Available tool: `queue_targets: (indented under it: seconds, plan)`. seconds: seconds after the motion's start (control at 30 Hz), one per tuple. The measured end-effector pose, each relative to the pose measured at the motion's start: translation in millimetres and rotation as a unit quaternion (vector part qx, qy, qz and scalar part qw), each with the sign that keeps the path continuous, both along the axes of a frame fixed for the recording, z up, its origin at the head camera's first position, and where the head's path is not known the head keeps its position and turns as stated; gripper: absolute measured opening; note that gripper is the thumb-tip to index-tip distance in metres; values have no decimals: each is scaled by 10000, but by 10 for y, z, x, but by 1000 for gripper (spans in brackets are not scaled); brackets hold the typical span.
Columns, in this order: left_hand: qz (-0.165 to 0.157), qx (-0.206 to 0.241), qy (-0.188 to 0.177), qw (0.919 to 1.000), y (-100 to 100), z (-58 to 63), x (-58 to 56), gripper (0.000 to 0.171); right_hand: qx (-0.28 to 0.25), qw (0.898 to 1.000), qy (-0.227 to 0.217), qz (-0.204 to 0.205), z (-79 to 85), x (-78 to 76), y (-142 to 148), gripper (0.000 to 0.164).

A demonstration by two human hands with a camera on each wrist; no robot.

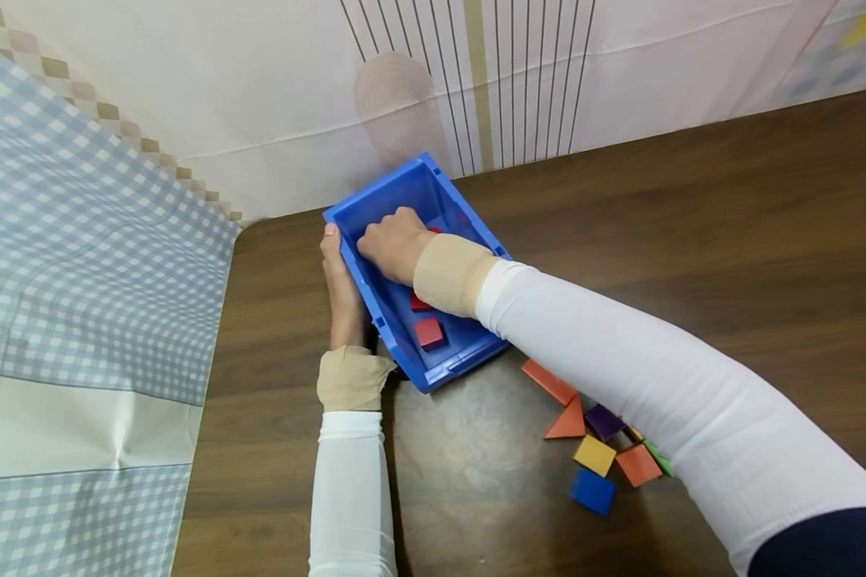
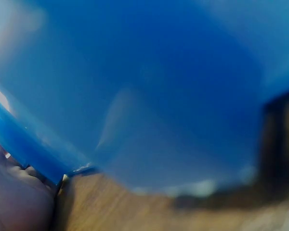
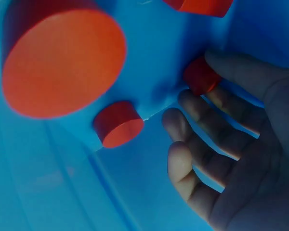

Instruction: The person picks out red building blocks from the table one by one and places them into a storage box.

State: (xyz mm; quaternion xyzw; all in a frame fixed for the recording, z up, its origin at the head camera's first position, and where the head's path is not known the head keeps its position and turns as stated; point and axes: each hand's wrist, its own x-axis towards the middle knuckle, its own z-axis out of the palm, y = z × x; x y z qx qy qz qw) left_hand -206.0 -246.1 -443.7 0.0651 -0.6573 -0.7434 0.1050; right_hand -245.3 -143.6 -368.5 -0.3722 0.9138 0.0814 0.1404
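My left hand (image 1: 343, 292) holds the left side of a blue plastic bin (image 1: 404, 353), with its fingertips near the upper rim and part of the hand hidden by the wall. My right hand (image 1: 397, 244) reaches down inside the bin. Between thumb and index finger it pinches a small red cylinder (image 3: 200, 76), while the other fingers are loosely bent. Around it in the bin lie a small red cylinder block (image 3: 118, 124), a larger round red block (image 3: 62, 65) close to the wrist camera, and another red block (image 3: 202, 6) at the view's top edge.
On the brown wooden table (image 1: 274, 481), several loose blocks lie below the right forearm, among them an orange triangle (image 1: 568, 420), a yellow block (image 1: 595, 455) and a blue block (image 1: 592, 491). A patterned cloth (image 1: 281, 96) hangs behind the bin, and checked cloth (image 1: 101, 264) borders the left side.
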Motion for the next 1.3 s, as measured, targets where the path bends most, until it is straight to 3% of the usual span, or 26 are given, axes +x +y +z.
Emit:
queue_targets:
  seconds: [0.7, 1.3]
  plan:
    - [89, -109, 32, 9999, -7, -10, -16, 55, -38, 9995, -95, -298, -85, 29, 29, 23]
    - [51, -25, 185, 9998, -3, 3, 2, 57, 211, 9984, 40, -522, -44, 152, 89, 37]
